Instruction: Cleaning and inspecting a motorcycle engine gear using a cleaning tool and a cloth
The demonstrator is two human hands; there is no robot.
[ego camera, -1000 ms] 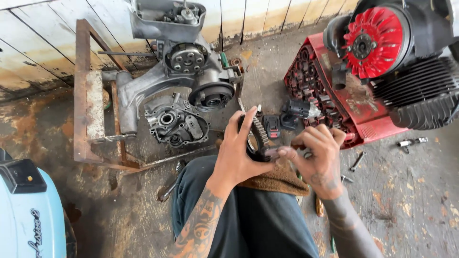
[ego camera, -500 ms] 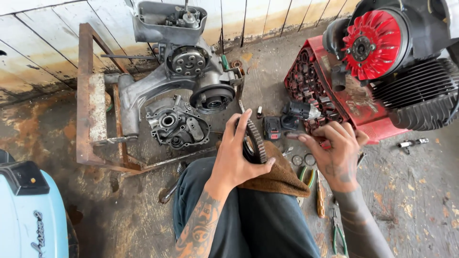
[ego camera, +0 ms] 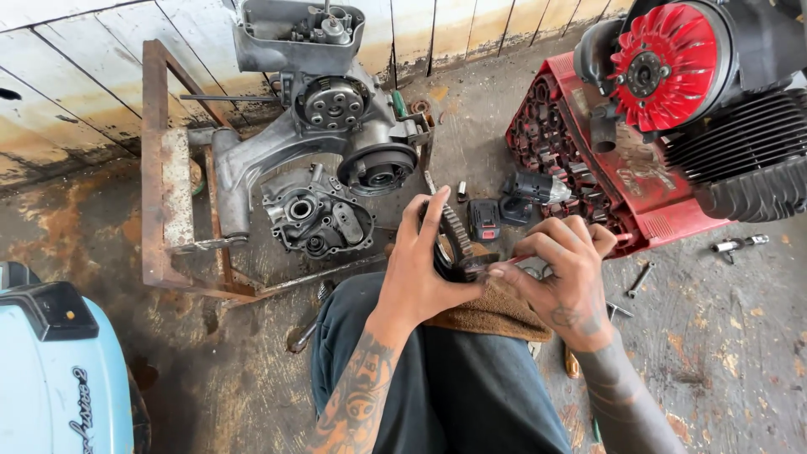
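- The left hand (ego camera: 424,269) is gripping a dark toothed gear ring (ego camera: 454,240), fingers curled around its near edge and the index finger stretching up along its rim.
- The right hand (ego camera: 559,273) is closing around a thin red-handled tool (ego camera: 514,260), pressing its tip against the gear ring.
- The gear ring is being held on edge just above a brown rag (ego camera: 487,309), which is lying across the person's knee.
- Beyond the gear ring, a grey engine case (ego camera: 324,139) is sitting on a rusty metal frame (ego camera: 155,168) on the concrete floor (ego camera: 723,336).
- To the right of the gear ring, a red socket tray (ego camera: 580,168) is lying open beside an engine with a red cooling fan (ego camera: 664,63).
- A small black cordless driver (ego camera: 531,187) is lying between the gear ring and the socket tray.
- Far left of the gear ring, a pale blue body panel (ego camera: 50,378) is showing.
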